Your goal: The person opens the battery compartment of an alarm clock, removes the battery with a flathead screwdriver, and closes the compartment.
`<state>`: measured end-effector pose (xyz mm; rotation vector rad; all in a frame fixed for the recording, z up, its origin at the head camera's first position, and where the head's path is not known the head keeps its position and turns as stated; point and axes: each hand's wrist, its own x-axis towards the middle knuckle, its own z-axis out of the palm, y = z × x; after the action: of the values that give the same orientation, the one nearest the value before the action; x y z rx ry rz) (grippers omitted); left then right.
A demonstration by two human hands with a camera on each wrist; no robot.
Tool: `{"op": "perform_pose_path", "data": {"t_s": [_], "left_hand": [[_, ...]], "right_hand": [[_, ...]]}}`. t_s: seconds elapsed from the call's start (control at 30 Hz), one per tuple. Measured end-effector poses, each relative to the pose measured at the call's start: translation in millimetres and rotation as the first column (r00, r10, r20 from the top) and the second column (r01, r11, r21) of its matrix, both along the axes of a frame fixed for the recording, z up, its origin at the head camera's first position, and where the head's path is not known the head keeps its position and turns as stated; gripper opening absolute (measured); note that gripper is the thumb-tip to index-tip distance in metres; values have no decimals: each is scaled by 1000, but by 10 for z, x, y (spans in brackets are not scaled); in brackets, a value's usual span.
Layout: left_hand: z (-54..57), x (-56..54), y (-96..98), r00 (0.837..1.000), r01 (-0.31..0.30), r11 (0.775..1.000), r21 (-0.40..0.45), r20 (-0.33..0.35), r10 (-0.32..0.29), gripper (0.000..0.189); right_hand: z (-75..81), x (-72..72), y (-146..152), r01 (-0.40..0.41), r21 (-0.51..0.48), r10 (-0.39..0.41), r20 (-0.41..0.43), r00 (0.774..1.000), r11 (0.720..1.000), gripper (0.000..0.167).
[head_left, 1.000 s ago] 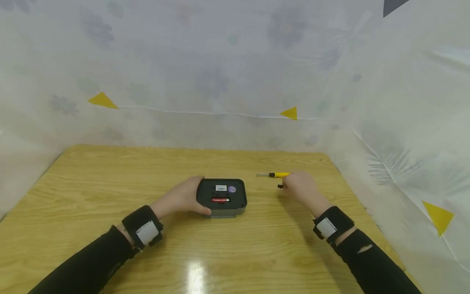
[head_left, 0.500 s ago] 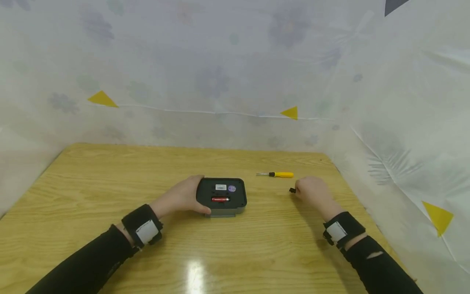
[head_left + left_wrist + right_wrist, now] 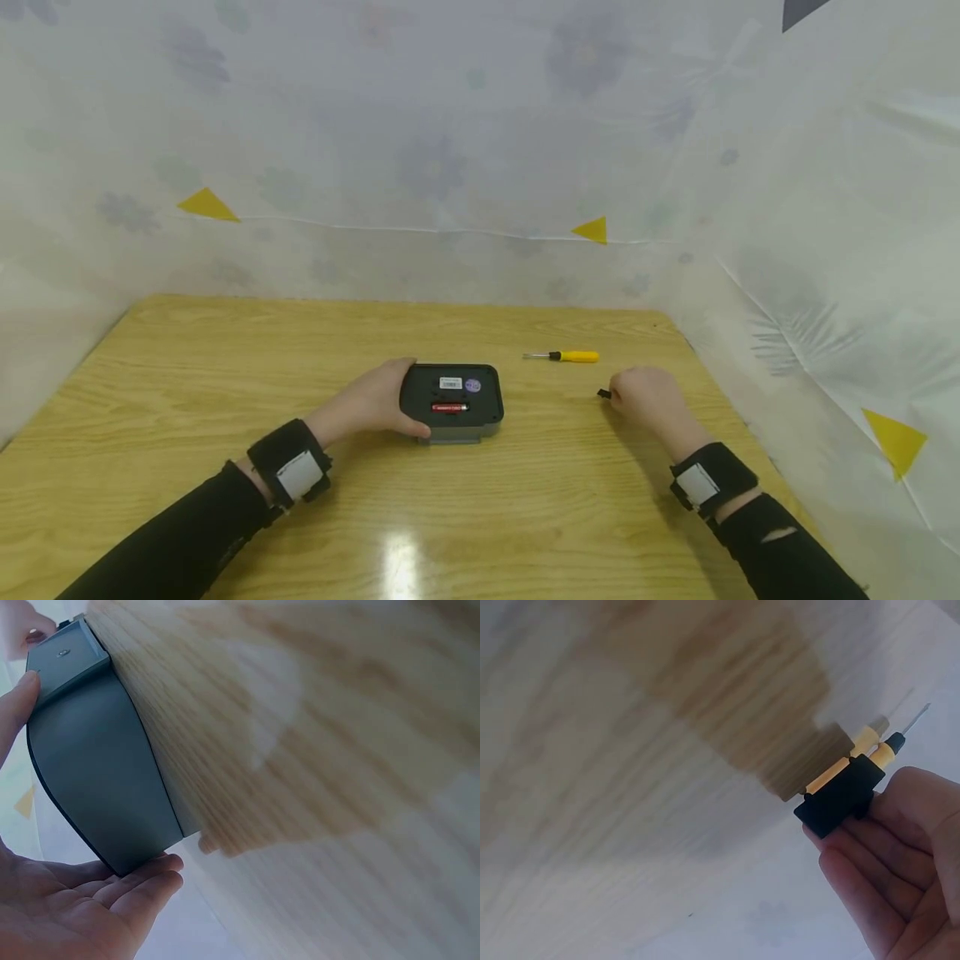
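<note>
A dark grey box-like device [image 3: 480,392] sits on the table with its black underside up, bearing a white label and a round purple sticker. In its open slot lies a red battery [image 3: 450,407]. My left hand [image 3: 378,402] grips the device's left end, thumb [image 3: 19,701] on the near side and fingers at the far side. Off to the right, my right hand [image 3: 651,404] pinches a small black battery cover [image 3: 840,796], held low over the tabletop. A screwdriver [image 3: 579,357] with a yellow handle lies behind that hand, its shaft pointing left.
The wood-grain table [image 3: 225,358] reaches back to a pale floral sheet [image 3: 435,125], which also hangs along both sides. Yellow triangles [image 3: 591,231] are stuck on the sheet. Each wrist wears a black band [image 3: 288,467].
My right hand has drawn back toward me and to the right with the battery cover, uncovering the screwdriver's handle. The left hand and the device stay in place.
</note>
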<state>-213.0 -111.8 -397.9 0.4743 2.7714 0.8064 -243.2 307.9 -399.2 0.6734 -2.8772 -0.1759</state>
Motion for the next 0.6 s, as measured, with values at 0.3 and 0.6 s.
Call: {"op": "perform_pose_path", "data": {"t_s": [0.3, 0.6], "left_hand": [[-15, -8, -6, 1000, -1, 1000, 2, 4, 1, 118], [1, 6, -6, 1000, 12, 1000, 6, -9, -12, 117]], "right_hand": [[23, 95, -55, -16, 54, 16, -5, 1000, 998, 36], [-20, 158, -116, -3, 84, 4, -15, 1000, 996, 37]]}}
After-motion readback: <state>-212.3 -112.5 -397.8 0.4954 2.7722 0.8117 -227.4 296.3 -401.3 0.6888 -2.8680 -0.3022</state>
